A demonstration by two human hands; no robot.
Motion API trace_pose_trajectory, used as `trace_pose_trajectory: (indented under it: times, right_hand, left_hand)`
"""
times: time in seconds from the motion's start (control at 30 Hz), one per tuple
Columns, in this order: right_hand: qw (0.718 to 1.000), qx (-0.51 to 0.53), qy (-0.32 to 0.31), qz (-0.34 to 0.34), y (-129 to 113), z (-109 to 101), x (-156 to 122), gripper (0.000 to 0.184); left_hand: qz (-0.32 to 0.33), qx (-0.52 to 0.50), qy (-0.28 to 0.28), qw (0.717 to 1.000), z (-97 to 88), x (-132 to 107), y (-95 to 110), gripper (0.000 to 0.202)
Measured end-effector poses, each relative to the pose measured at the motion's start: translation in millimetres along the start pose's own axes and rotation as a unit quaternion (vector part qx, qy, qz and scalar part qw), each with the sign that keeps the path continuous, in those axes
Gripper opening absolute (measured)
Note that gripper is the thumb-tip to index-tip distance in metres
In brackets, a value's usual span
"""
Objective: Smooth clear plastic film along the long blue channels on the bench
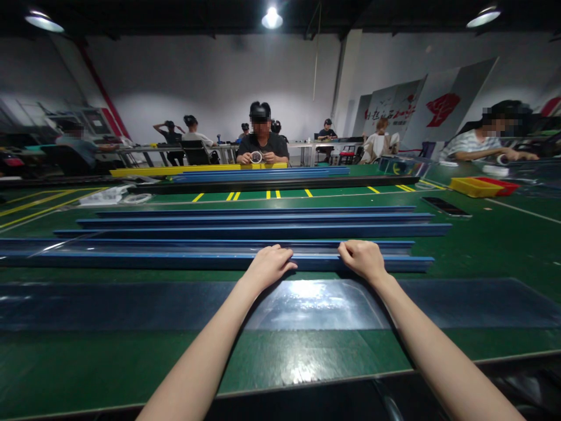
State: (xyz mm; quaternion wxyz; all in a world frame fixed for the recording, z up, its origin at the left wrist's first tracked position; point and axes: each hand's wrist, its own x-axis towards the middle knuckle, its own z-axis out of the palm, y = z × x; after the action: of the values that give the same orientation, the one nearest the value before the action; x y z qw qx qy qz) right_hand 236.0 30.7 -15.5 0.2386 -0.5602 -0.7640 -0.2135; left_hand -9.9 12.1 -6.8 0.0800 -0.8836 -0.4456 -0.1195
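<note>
Several long blue rails (245, 231) lie side by side across the green table (131, 356). My left hand (269, 266) curls its fingers over the near edge of the closest blue rail (175, 260). A little to the right, my right hand (362, 259) grips the same rail, its fingers wrapped over the edge. Just in front of the rail, under my forearms, a long dark glossy strip (109, 304) lies flat and reflects the ceiling light.
Across the table a person (262, 143) sits holding a small ring, behind more blue and yellow rails (197, 170). At the right are a yellow tray (475, 186), a red tray (504, 185) and another seated person (482, 143). A dark flat object (446, 206) lies nearby.
</note>
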Motion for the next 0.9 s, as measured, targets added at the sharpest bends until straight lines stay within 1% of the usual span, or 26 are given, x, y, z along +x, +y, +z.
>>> trace_pose_trajectory:
  times: [0.4, 0.9]
  right_hand:
    - [1.0, 0.002, 0.017, -0.007, 1.0, 2.3, -0.6, 0.043]
    - [1.0, 0.001, -0.017, 0.012, -1.5, -3.0, 0.0, 0.044]
  left_hand:
    - [0.002, 0.004, -0.002, 1.0, -0.8, 0.4, -1.1, 0.024]
    - [-0.002, -0.004, -0.008, 1.0, -2.1, 0.1, -1.1, 0.024]
